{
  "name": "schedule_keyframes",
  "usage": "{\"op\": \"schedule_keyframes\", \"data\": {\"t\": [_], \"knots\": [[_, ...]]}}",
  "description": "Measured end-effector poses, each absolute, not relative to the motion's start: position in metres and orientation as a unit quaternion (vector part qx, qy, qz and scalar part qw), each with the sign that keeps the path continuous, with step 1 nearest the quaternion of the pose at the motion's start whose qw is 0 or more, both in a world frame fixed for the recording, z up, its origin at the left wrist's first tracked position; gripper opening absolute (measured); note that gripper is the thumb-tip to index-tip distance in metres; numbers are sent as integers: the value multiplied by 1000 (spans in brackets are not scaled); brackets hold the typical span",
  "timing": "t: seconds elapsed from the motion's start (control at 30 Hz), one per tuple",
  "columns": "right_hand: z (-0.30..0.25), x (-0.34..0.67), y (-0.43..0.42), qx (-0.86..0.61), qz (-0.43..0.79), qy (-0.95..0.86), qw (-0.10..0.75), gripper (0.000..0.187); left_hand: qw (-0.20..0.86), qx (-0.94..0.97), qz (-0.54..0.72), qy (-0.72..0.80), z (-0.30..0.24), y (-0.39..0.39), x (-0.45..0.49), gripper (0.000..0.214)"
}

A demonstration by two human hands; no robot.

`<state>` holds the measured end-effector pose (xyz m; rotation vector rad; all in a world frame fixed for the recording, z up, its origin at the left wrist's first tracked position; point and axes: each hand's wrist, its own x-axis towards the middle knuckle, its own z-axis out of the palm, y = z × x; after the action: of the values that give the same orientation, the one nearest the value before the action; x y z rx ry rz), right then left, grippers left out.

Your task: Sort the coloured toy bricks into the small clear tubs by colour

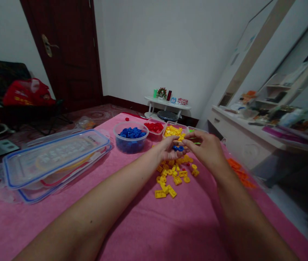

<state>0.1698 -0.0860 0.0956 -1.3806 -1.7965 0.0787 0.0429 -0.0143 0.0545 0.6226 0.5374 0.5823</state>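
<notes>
My left hand (168,149) is cupped palm up above a pile of small yellow plastic pieces (173,175) on the pink cloth (148,224). A few blue pieces (178,148) lie in its palm. My right hand (207,148) meets it from the right, its fingertips pinched at the blue pieces. Behind the hands stand a round tub of blue pieces (131,137), a tub of red pieces (154,129) and a tub of yellow pieces (174,131).
Stacked clear container lids with blue rims (56,159) lie at the left of the cloth. Orange pieces (240,173) are scattered at the right edge. A white low table (167,104), a dark door (67,50) and a dresser (252,137) stand beyond.
</notes>
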Motion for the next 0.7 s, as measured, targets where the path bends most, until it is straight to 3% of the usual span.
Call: {"op": "schedule_keyframes", "data": {"t": [0.17, 0.3, 0.37, 0.43, 0.57, 0.7], "knots": [[79, 169, -76, -573, 10, -713, 404, 8, 764, 399, 405, 303, 86, 1, 10, 21], [54, 157, -68, -567, 33, -743, 355, 10, 430, 545, 542, 473, 97, 22, -32, 24], [40, 148, -66, -536, 39, -776, 330, 13, 251, 601, 529, 544, 93, 30, -49, 28], [27, 141, -64, -498, 45, -811, 304, 19, 147, 635, 485, 583, 88, 36, -57, 35], [10, 132, -61, -475, 35, -850, 225, 33, 72, 667, 408, 620, 82, 35, -55, 45], [7, 130, -58, -517, 22, -837, 178, 38, 45, 700, 423, 574, 83, 26, -39, 38]]}}
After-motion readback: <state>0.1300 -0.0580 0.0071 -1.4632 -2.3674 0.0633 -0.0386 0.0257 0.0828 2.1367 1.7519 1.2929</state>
